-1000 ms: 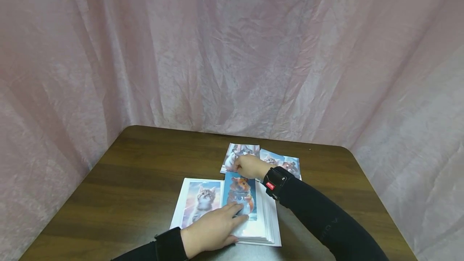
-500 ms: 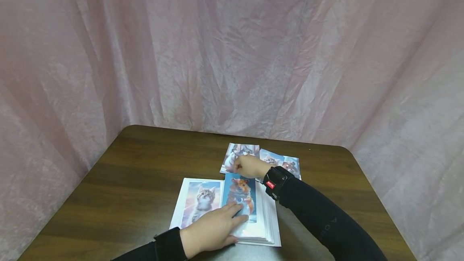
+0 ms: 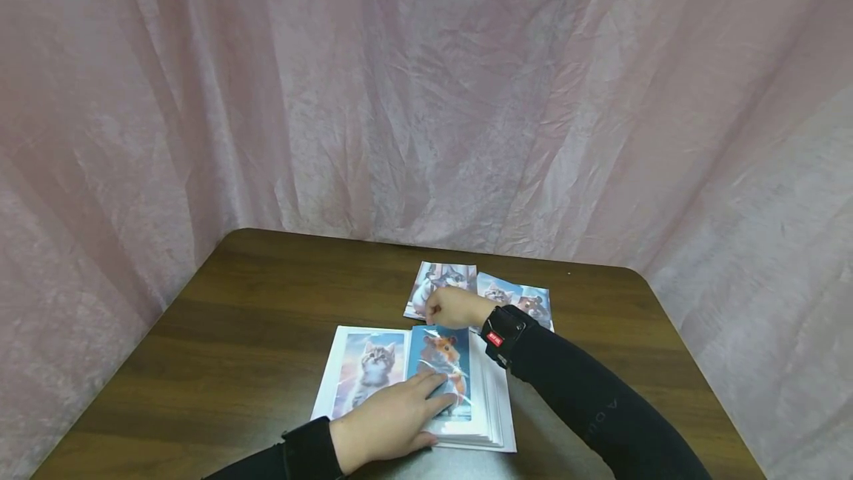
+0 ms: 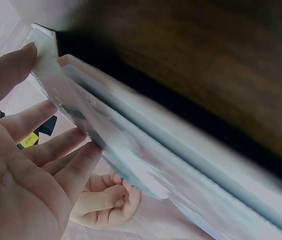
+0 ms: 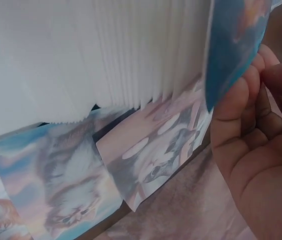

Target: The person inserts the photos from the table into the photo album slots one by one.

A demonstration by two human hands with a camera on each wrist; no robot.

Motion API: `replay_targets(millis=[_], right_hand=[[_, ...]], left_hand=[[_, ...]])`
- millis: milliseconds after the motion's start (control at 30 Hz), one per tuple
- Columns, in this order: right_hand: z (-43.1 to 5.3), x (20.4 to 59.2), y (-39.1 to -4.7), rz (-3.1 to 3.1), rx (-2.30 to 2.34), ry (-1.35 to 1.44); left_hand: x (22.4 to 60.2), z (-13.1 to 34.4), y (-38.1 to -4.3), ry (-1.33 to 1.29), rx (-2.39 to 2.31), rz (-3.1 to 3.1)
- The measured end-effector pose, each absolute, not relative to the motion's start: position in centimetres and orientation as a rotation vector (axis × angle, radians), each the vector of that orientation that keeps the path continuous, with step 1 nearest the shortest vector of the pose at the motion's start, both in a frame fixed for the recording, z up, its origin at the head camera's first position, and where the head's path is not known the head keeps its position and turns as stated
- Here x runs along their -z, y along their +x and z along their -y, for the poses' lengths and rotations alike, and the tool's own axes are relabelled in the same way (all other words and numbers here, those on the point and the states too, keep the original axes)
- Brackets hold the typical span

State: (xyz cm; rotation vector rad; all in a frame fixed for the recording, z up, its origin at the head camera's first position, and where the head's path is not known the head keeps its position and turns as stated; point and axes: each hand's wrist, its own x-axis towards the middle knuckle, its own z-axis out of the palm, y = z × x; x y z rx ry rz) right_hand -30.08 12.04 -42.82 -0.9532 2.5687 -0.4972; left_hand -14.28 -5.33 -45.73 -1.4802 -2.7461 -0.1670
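Note:
An open photo album point(image 3: 483, 395) lies on the table. Its left page shows a grey kitten picture point(image 3: 375, 365); over the right page lies a blue hamster picture card point(image 3: 456, 352), its lower part under glossy clear film. My left hand point(image 3: 389, 421) rests on the right page, fingers spread over the card's lower part. In the left wrist view, that hand's fingertips point(image 4: 92, 150) touch the page surface. At the card's far edge my right hand point(image 3: 458, 308) pinches it with curled fingers; the right wrist view shows the blue card edge point(image 5: 233, 85) at the fingertips.
Behind the album lie several loose picture cards: one with cats point(image 3: 423, 291), partly hidden by the right hand, and an overlapping kitten card point(image 3: 496, 287) and another animal card point(image 3: 536, 304) to the right. A pink curtain point(image 3: 426, 95) hangs behind the wooden table point(image 3: 220, 332).
The hamster picture card has slid toward the near edge of the right page, and my right hand has moved slightly nearer with it. My left hand has stayed in place.

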Motion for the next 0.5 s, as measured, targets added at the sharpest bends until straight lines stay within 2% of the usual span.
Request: replay_targets(millis=[500], right_hand=[[-11.96, 42.82, -29.99, -2.507, 0.533, -0.936]], left_hand=[[45.60, 5.44, -14.36, -1.484, 0.197, 2.764]])
